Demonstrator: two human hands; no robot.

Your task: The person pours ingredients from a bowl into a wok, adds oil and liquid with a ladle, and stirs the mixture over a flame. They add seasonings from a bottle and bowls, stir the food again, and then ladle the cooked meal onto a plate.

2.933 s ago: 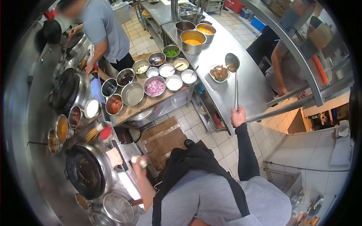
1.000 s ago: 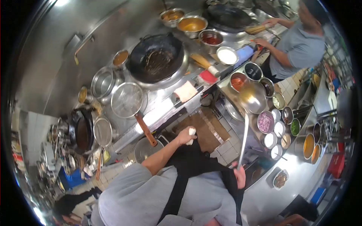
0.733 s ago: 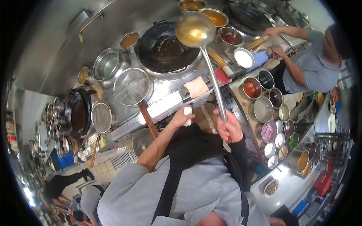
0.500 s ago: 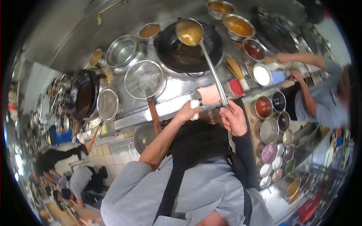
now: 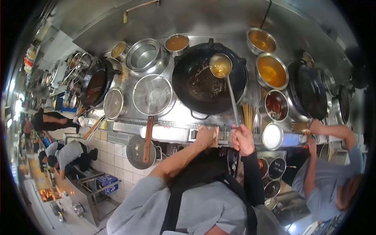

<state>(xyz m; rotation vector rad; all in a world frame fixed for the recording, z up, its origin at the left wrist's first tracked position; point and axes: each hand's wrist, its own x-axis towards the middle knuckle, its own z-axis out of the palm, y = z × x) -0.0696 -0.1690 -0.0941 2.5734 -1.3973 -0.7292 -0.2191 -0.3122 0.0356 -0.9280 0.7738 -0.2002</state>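
Observation:
My right hand (image 5: 243, 140) is closed round the handle of a long metal ladle (image 5: 234, 100). The ladle's bowl hangs over a black wok (image 5: 184, 84) and holds yellowish liquid. Dark residue and a wet sheen show on the wok's bottom. My left hand (image 5: 206, 137) is closed at the stove's front edge, below the wok, with a small edge of white cloth (image 5: 216, 132) showing at its right side; the rest of the cloth is hidden. Left of the wok lies a wire strainer (image 5: 152, 94) with a wooden handle.
Bowls of orange liquid (image 5: 272, 72), a pot of red sauce (image 5: 276, 105) and a white-filled container (image 5: 272, 136) stand on the right. A bamboo brush (image 5: 248, 116) is beside the ladle handle. A metal pot (image 5: 143, 56) stands at left. A co-worker (image 5: 329, 172) works close at right.
The view has tilted up and shifted, showing more of the stove. The ladle stays over the wok in my right hand. My left hand now covers most of the white cloth.

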